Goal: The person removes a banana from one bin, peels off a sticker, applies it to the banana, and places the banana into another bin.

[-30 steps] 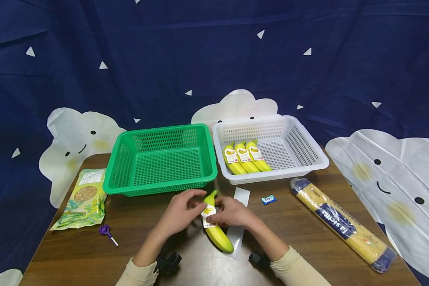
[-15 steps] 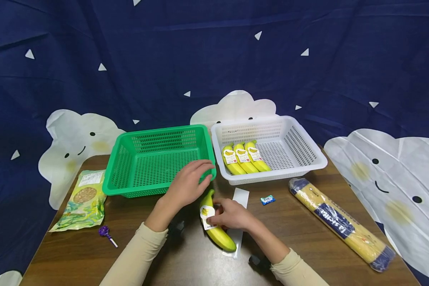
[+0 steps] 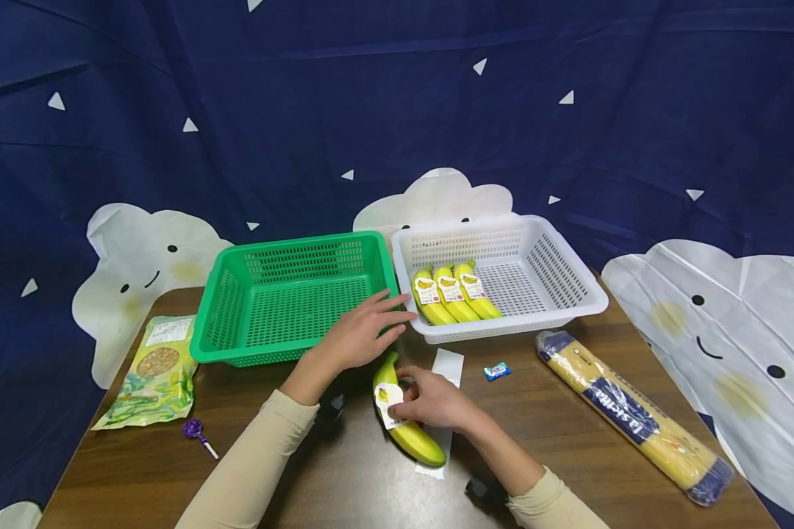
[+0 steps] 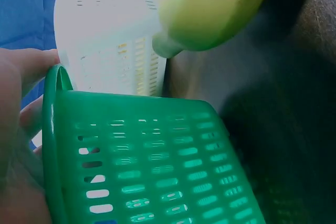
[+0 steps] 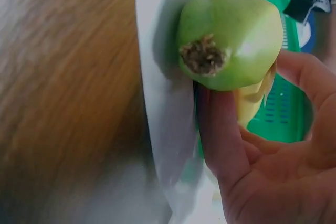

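A green-tipped yellow banana (image 3: 412, 432) with a white label lies on the wooden table (image 3: 304, 470), partly on a white paper strip (image 3: 448, 364). My right hand (image 3: 418, 393) grips the banana around its middle, thumb by the label; the right wrist view shows the banana's blossom end (image 5: 228, 35) held by the fingers (image 5: 220, 140). My left hand (image 3: 378, 317) lies with straight fingers on the near right corner of the empty green basket (image 3: 238, 345). The left wrist view shows that basket's wall (image 4: 157, 161) and the banana (image 4: 210, 9) close by.
A white basket (image 3: 569, 290) with three labelled bananas (image 3: 453, 294) stands right of the green one. A long spaghetti pack (image 3: 631, 419) lies at right, a small blue candy (image 3: 496, 371) near the strip. At left lie a snack bag (image 3: 157, 371) and a purple lollipop (image 3: 195, 427).
My left hand left the banana and moved up to the green basket's corner, its fingers now straightened. The right hand kept hold and turned the banana slightly.
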Available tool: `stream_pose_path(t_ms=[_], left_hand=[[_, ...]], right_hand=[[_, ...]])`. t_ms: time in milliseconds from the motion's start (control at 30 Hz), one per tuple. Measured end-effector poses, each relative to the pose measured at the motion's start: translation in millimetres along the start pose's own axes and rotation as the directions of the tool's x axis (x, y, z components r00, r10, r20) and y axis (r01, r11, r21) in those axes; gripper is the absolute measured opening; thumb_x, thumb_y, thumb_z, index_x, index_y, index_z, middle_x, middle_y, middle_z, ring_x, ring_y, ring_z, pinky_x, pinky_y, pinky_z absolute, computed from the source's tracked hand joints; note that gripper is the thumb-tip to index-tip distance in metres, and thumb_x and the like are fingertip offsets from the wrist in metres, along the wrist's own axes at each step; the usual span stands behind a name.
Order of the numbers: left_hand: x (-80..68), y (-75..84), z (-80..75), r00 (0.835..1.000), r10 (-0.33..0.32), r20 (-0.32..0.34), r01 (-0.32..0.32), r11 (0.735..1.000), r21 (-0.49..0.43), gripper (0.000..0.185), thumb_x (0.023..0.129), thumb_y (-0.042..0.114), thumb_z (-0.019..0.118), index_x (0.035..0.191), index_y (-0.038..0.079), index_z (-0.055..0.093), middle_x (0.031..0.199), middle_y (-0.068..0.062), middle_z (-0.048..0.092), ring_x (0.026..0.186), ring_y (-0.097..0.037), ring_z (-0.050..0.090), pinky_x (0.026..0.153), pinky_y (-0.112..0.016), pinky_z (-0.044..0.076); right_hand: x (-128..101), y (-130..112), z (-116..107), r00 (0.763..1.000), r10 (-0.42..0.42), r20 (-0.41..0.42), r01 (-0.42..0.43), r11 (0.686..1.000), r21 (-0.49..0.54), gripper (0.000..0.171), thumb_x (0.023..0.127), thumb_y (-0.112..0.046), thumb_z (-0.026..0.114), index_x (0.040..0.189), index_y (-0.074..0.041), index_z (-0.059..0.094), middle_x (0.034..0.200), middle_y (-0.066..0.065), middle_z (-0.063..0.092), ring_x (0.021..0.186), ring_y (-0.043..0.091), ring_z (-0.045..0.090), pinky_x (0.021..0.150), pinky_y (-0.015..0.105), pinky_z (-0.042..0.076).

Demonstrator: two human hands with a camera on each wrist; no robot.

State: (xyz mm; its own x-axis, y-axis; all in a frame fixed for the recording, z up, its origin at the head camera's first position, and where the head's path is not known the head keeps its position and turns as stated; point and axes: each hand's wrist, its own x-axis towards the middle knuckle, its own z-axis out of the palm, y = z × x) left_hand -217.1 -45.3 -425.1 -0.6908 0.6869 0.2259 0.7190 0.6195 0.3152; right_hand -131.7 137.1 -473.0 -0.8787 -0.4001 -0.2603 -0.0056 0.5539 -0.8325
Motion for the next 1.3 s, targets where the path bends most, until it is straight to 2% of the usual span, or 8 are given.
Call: stream_pose_path(t_ms=[333,567,667,800,1000,1300], left_hand=[[-0.4,-0.1,1.0,0.999,-0.026,0.033,0.026,1.000,-0.001,0.035,0.102,0.035,0.045,0.135,0.032,0.057,0.147,0.009,0.041,0.143,-0.024,0.019,0.110,-0.047,0.025],[-0.5,-0.3,0.4,0.998,-0.042,0.043,0.042,0.999,-0.005,0.035,0.102,0.036,0.045,0.136,0.034,0.056,0.148,0.010,0.040,0.143,-0.022,0.017,0.109,-0.048,0.026],[0.0,-0.4,0.5,0.998,-0.040,0.046,0.040,0.999,-0.011,0.035,0.102,0.035,0.046,0.136,0.033,0.056,0.148,0.010,0.040,0.143,-0.024,0.018,0.110,-0.047,0.025],[0.4,0.0,0.2,0.998,-0.040,0.053,0.041,0.999,-0.023,0.035,0.102,0.033,0.048,0.136,0.032,0.056,0.148,0.009,0.040,0.143,-0.025,0.017,0.111,-0.047,0.022],[0.0,-0.6,1.5,0.997,-0.051,0.058,0.054,0.998,-0.034,0.035,0.102,0.034,0.047,0.135,0.032,0.056,0.148,0.009,0.040,0.144,-0.023,0.016,0.111,-0.046,0.022],[0.4,0.3,1.7,0.998,-0.049,0.049,0.051,0.997,-0.049,0.035,0.101,0.033,0.048,0.135,0.030,0.057,0.148,0.007,0.039,0.144,-0.022,0.015,0.111,-0.047,0.023]], right_hand=[[-9.1,5.9,-4.5,1.000,-0.004,0.013,0.003,0.997,0.073,0.069,0.078,-0.027,0.079,0.132,0.001,0.048,0.078,0.005,0.062,0.066,0.016,0.058,0.058,0.033,0.049],[-23.7,-2.6,-18.4,0.999,-0.028,0.042,0.023,0.994,0.108,0.069,0.079,-0.028,0.078,0.134,0.000,0.047,0.082,0.008,0.060,0.067,0.018,0.058,0.060,0.033,0.051],[-32.5,-8.2,-30.8,0.997,-0.032,0.064,0.025,0.993,0.117,0.070,0.080,-0.030,0.077,0.135,0.000,0.045,0.084,0.009,0.061,0.066,0.019,0.059,0.061,0.039,0.053],[-44.1,-13.9,-52.8,0.997,-0.041,0.070,0.035,0.995,0.088,0.071,0.081,-0.032,0.077,0.137,-0.002,0.045,0.086,0.010,0.061,0.065,0.020,0.060,0.061,0.040,0.053],[-57.4,-21.9,-85.4,0.993,-0.085,0.077,0.078,0.993,0.083,0.072,0.082,-0.025,0.077,0.140,0.000,0.042,0.089,0.014,0.061,0.071,0.023,0.060,0.065,0.045,0.054],[-60.5,-41.2,-140.7,0.999,-0.043,0.022,0.042,0.997,0.066,0.077,0.084,-0.024,0.075,0.143,0.004,0.034,0.098,0.016,0.059,0.083,0.027,0.062,0.072,0.038,0.055]])
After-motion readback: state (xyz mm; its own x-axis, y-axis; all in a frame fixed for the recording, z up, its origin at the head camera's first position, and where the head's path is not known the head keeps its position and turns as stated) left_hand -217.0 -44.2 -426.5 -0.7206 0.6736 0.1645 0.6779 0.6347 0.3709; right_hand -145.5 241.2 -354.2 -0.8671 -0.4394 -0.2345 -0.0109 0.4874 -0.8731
